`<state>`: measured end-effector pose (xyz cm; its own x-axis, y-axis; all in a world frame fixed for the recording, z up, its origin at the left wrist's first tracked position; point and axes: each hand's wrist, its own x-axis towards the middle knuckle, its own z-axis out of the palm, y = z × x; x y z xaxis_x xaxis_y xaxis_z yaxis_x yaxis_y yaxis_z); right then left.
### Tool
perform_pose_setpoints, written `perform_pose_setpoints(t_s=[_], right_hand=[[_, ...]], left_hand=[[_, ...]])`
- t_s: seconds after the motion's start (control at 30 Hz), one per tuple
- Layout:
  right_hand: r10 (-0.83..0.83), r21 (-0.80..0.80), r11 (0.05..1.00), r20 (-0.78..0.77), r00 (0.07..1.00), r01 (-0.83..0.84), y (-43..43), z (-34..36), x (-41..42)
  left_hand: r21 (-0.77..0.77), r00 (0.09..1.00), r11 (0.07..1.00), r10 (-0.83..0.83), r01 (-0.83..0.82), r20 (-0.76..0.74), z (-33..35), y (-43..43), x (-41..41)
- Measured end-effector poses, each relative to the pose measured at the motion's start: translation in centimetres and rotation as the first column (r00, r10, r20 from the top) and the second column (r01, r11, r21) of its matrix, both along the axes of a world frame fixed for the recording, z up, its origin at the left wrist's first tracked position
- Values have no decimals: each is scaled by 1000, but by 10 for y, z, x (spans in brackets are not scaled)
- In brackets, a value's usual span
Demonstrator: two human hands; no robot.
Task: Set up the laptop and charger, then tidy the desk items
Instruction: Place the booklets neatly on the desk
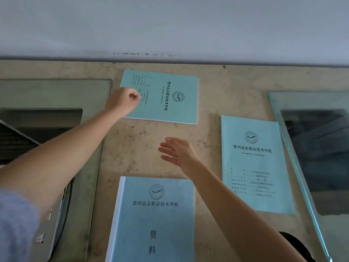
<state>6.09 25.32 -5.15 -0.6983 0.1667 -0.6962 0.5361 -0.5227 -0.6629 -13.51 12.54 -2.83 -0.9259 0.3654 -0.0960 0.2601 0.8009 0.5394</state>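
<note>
Three pale blue paper booklets lie apart on the beige marble desk: the far booklet turned sideways, the near booklet cut off below, the right booklet beside a glass sheet. The left hand, fingers curled, rests on the far booklet's left edge; whether it pinches the cover cannot be told. The right hand hovers spread above bare desk. The silver laptop sits left, largely hidden by the left forearm.
</note>
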Motion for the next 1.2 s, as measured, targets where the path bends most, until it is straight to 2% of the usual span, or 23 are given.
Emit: perform_pose_setpoints(t_s=[0.23,0.4,0.53,0.73,0.83,0.9,0.97,1.07,1.13,1.2], right_hand=[[-51,-122,991,31,998,55,3,-20,-44],[-89,-233,968,23,996,92,7,-32,-55],[-89,-272,958,12,996,89,10,-37,-62],[-112,-227,967,31,993,116,-3,-45,-57],[-114,-164,979,46,992,120,-9,-46,-47],[-115,-93,988,60,992,120,-10,-45,-40],[-136,-30,990,68,988,138,-11,-41,-31],[-160,54,986,43,986,158,-10,-31,-13],[-184,62,981,29,983,181,-11,-23,-2],[-219,43,975,44,975,217,-16,-15,6]], left_hand=[[9,998,1000,-11,11,-64,-38,56,-86],[-114,989,985,-137,129,-61,-72,89,-113],[-181,984,978,-129,105,-126,-78,92,-123],[-268,987,951,-158,155,12,-58,69,-122],[-251,978,947,-177,199,107,-40,54,-112],[-165,970,969,-155,187,187,-31,40,-101],[-21,948,993,-104,116,300,-20,25,-87],[173,884,977,27,-121,466,-5,8,-53],[274,776,907,84,-319,625,1,-1,-20],[303,618,808,94,-505,781,4,-11,18]])
